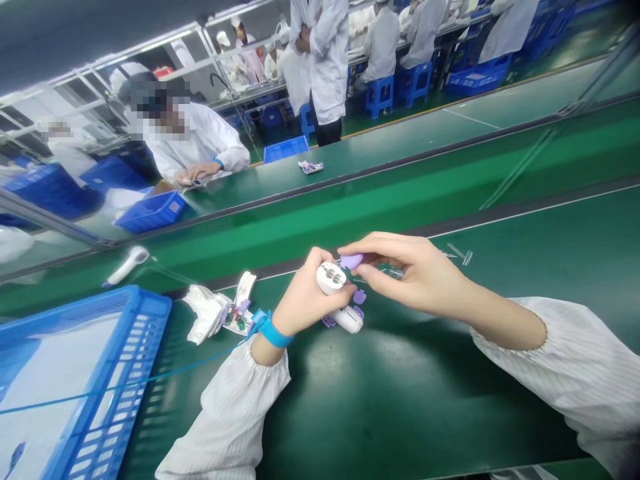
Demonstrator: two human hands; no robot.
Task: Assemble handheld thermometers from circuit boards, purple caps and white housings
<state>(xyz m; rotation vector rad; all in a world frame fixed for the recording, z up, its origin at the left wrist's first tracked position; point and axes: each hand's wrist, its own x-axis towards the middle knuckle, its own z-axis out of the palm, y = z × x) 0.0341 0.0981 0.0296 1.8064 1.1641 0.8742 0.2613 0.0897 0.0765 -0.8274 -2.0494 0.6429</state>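
In my left hand (307,293) is a white device housing (331,279), its oval end with dark recesses turned up toward me. The fingers wrap around it. My right hand (407,270) pinches a small purple plastic part (351,261) close beside the top of that housing; whether the two touch I cannot tell. Just below, on the green work surface, lie another white piece with purple trim (349,320) and a small purple part (359,296). A blue wrist strap (274,329) with a cord circles my left wrist.
White shells (205,310) and a green circuit piece (239,320) lie left of my hands. A blue basket (145,307) stands at the left. A white handheld device (127,265) lies beyond it, on the green belt (340,223). A co-worker (195,143) sits across the line.
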